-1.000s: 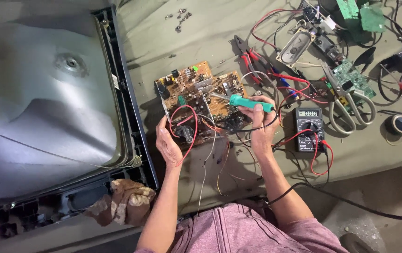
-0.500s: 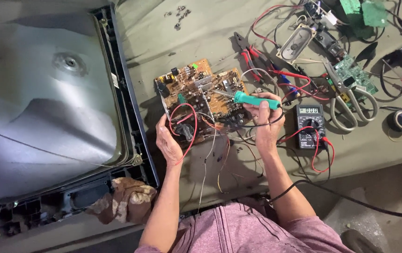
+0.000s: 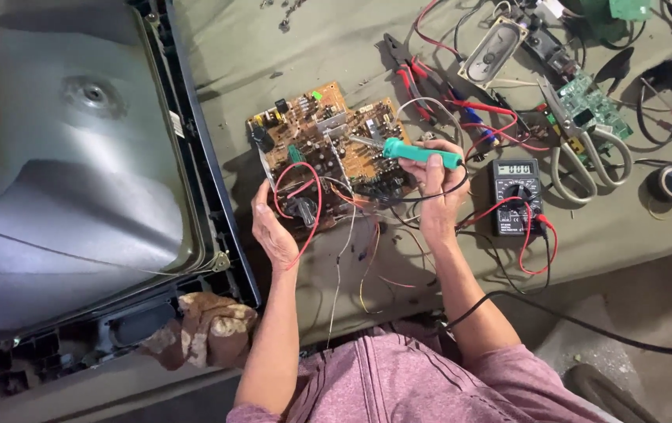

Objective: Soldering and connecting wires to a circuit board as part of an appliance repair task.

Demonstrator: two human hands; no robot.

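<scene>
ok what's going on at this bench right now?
A person is working on a brown circuit board lying on the table. The left hand steadies the board's near edge among its red wires. The right hand holds a green-handled soldering iron, its tip over the board's middle. A multimeter sits just right of that hand; a big screen panel lies left.

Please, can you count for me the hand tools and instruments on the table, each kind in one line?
Soldering iron, in the right hand: 1
Pliers: 1
Scissors: 1
Multimeter: 1
Total: 4
</scene>
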